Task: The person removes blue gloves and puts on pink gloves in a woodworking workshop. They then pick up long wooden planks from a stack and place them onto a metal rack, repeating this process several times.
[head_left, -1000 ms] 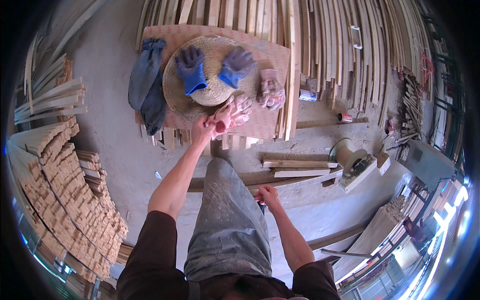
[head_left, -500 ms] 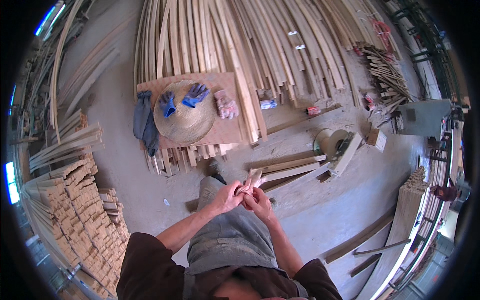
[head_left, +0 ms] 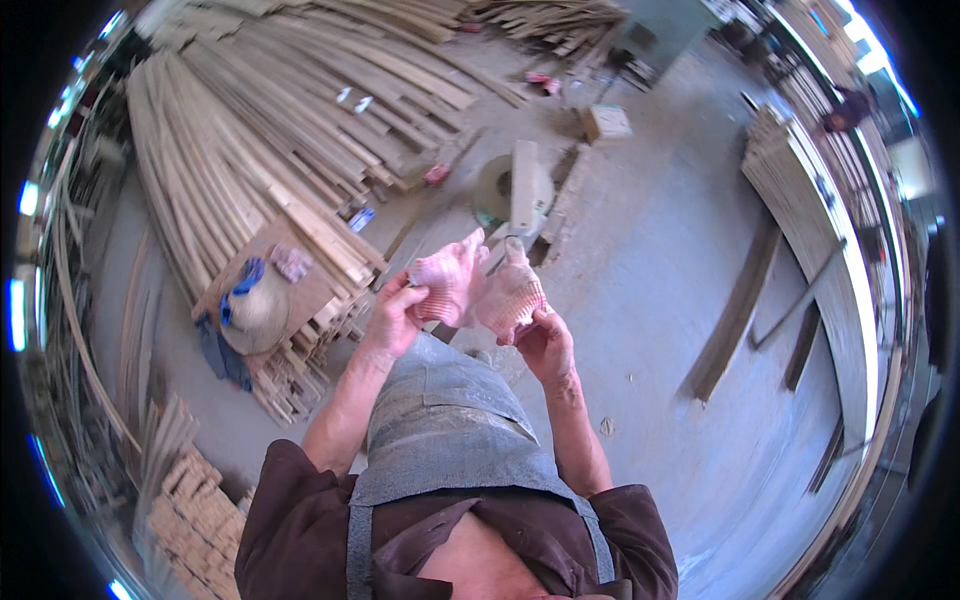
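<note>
My left hand [head_left: 393,318] is closed on the cuff of a pink-and-white knitted work glove [head_left: 440,278]. In my right hand [head_left: 548,346] a second work glove [head_left: 512,298] is gripped by its ribbed cuff, between thumb and fingers. Both gloves are held up side by side in front of my grey apron, with their fingers pointing away from me. Their edges come very close together; I cannot tell whether they touch. Neither hand is inside a glove.
Long wooden strips [head_left: 240,130] lie stacked at the far left. A board [head_left: 305,285] on them bears a straw hat [head_left: 258,318], blue gloves and another pinkish glove [head_left: 291,262]. Ahead are a round spool-like object [head_left: 490,190] and a cardboard box [head_left: 606,123]. Planks [head_left: 740,310] lie at right.
My hands were together on a crumpled pinkish thing; they have moved apart and up, each holding a glove. My view has turned right, so the hat and board appear farther left.
</note>
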Demonstrator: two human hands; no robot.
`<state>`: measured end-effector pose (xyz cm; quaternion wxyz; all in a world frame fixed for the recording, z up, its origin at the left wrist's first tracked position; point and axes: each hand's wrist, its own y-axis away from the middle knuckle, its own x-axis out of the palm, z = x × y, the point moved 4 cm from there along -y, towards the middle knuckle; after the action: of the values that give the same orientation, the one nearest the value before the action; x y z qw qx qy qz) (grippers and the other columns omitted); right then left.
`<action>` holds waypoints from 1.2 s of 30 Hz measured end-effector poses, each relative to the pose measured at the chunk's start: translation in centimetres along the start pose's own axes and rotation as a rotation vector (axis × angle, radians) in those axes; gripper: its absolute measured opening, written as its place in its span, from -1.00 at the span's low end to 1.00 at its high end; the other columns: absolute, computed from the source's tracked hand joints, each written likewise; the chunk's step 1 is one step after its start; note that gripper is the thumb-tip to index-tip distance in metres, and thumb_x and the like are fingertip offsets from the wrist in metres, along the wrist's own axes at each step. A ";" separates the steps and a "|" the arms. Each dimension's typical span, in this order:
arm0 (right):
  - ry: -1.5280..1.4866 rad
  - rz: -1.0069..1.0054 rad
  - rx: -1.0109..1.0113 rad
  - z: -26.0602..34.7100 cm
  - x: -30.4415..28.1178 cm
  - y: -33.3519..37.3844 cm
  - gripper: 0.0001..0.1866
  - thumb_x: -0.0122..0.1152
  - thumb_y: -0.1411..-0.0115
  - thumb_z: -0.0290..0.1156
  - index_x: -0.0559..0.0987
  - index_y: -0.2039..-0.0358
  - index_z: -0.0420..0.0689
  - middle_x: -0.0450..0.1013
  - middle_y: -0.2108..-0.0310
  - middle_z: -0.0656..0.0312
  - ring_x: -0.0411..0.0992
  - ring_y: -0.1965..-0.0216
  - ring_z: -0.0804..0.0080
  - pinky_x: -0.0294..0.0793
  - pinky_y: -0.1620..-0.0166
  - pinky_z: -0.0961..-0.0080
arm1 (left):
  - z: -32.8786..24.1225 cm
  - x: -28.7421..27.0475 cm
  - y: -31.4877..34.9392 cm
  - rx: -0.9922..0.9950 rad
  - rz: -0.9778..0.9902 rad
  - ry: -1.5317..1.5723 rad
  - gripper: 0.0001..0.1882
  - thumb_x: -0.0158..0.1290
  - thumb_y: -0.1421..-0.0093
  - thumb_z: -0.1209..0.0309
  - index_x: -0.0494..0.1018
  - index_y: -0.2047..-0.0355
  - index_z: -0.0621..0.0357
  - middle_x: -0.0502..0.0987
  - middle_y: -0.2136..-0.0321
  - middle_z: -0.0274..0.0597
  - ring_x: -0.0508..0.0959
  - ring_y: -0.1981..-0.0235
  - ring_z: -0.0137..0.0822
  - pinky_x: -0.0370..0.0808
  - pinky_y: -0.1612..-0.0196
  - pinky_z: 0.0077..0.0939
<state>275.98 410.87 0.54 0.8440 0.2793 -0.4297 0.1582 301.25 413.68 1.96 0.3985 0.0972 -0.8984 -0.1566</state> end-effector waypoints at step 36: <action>0.748 -0.342 0.134 20.4 -31.8 7.3 -0.79 0.03 -0.17 -0.50 0.61 0.27 -0.25 0.51 0.38 0.26 0.43 0.44 0.50 0.45 0.39 0.49 | 13.9 11.1 2.8 0.166 -0.091 0.041 -0.39 0.08 -0.26 0.22 0.37 -0.25 0.32 0.54 -0.13 0.01 0.55 -0.12 -0.07 0.53 -0.15 -0.02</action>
<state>240.74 403.41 -13.20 0.9361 0.3241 -0.0296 0.1337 283.32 415.77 1.76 0.4000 0.1739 -0.8946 -0.0975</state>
